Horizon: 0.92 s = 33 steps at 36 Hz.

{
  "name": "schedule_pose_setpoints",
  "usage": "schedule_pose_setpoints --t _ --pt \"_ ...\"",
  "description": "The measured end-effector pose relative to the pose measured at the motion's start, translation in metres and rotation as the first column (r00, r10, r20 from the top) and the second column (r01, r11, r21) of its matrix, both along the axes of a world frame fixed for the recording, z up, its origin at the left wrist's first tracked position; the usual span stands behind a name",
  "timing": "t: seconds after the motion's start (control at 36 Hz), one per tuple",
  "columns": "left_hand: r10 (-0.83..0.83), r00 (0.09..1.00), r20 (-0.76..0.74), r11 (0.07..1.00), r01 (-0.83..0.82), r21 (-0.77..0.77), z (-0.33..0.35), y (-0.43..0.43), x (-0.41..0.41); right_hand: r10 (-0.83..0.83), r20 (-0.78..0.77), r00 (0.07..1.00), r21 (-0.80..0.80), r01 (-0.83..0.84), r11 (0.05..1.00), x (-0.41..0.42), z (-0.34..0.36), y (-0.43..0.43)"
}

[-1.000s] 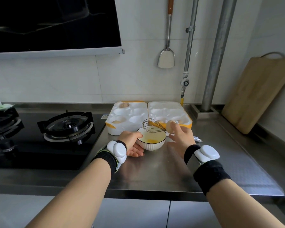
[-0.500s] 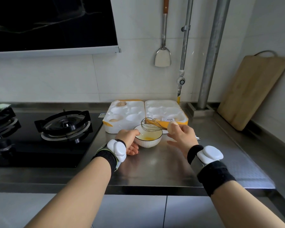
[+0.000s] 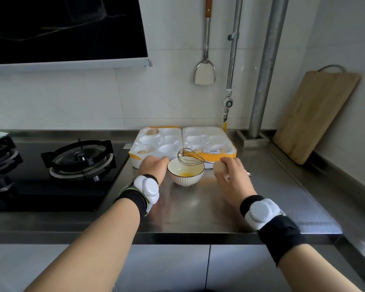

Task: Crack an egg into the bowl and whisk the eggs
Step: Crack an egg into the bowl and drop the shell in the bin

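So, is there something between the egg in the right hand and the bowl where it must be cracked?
Yes, partly. A whisk rests across the rim of the bowl, its wires over the right and rear part of the opening, on the side of the right hand holding the egg. The front left part of the opening is free.

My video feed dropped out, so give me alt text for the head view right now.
The right hand holds a whole tan egg just right of a small white ribbed bowl with yellow egg in it, while the left hand steadies the bowl's left side. A wire whisk lies across the rim, on a steel counter before a white foam egg tray.
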<state>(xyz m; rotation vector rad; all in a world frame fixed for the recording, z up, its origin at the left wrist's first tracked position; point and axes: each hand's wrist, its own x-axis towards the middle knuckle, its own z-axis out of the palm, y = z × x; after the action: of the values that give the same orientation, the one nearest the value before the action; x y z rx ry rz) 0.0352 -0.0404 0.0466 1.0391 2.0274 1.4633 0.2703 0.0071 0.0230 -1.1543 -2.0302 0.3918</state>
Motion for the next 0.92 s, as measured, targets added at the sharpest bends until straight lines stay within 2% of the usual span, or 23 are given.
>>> schedule_pose_setpoints --t 0.08,0.11,0.14,0.28,0.36,0.39,0.44,0.5,0.58,0.72,0.92 --pt "0.008 1.000 -0.018 0.999 -0.007 0.036 0.002 -0.002 0.002 0.037 0.333 0.942 -0.027 -0.029 0.999 0.001 -0.008 0.000" --pt "0.011 1.000 -0.011 0.999 -0.011 0.045 0.003 -0.002 0.002 0.034 0.417 0.908 -0.044 -0.017 0.999 0.002 -0.009 0.001" --pt "0.015 1.000 0.003 0.999 -0.015 0.052 0.003 -0.003 0.002 0.022 0.433 0.901 -0.048 -0.001 0.999 0.002 -0.009 -0.001" --pt "0.005 0.998 0.069 0.996 -0.011 0.092 0.006 -0.003 0.003 0.017 0.176 0.984 -0.073 -0.005 0.997 -0.001 -0.005 -0.001" --pt "-0.028 0.999 0.028 0.990 0.024 0.138 0.011 -0.004 0.004 -0.014 -0.136 0.991 -0.230 -0.018 0.973 -0.003 0.005 -0.002" --pt "-0.051 0.999 0.018 0.987 0.047 0.154 0.014 -0.005 0.005 -0.026 -0.271 0.962 -0.322 -0.065 0.945 -0.006 0.011 -0.003" --pt "-0.114 0.993 0.017 0.979 0.109 0.173 0.020 -0.007 0.007 -0.080 -0.537 0.840 -0.500 -0.240 0.832 -0.011 0.025 -0.001" --pt "-0.195 0.980 0.032 0.968 0.187 0.167 0.027 -0.009 0.007 -0.128 -0.687 0.715 -0.575 -0.428 0.697 -0.018 0.040 0.001" --pt "-0.331 0.944 0.012 0.939 0.328 0.099 0.037 -0.011 0.009 -0.122 -0.728 0.674 -0.605 -0.548 0.578 -0.026 0.053 0.003" --pt "-0.450 0.892 -0.047 0.893 0.451 0.015 0.043 -0.009 0.014 -0.066 -0.671 0.739 -0.624 -0.515 0.587 -0.039 0.060 0.010" --pt "-0.530 0.847 -0.034 0.845 0.531 0.066 0.040 -0.002 0.008 -0.023 -0.625 0.780 -0.635 -0.492 0.596 -0.053 0.066 0.015"
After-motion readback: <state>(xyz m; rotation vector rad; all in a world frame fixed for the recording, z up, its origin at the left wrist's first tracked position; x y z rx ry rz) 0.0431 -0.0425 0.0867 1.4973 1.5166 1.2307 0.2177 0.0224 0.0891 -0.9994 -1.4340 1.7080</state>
